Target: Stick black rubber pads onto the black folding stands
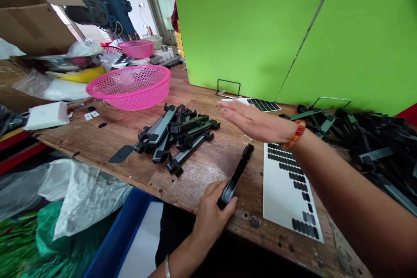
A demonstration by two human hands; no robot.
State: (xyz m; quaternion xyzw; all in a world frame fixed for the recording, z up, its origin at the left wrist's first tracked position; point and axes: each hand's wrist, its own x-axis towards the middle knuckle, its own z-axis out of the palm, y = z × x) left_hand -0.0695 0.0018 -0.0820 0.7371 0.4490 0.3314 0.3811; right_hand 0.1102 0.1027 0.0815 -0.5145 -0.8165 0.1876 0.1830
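My left hand [211,210] is closed around one end of a long black plastic bar [240,169] with a notched far end, tilted up over the table's front edge. My right hand [252,120] is stretched flat above the table, fingers straight and together, with nothing visible in it. Below its wrist lies a white sheet of black oval stickers [276,195], partly peeled off. To the left of both hands is a heap of similar black bars [176,132], several with grey-green strips along them.
A bigger tangle of black bars [368,139] is at the right, against a green board [254,30]. Another strip sheet [267,105] lies by a wire stand [229,81]. A pink basket [130,100] stands at the back left. A blue bin [114,234] is below the front edge.
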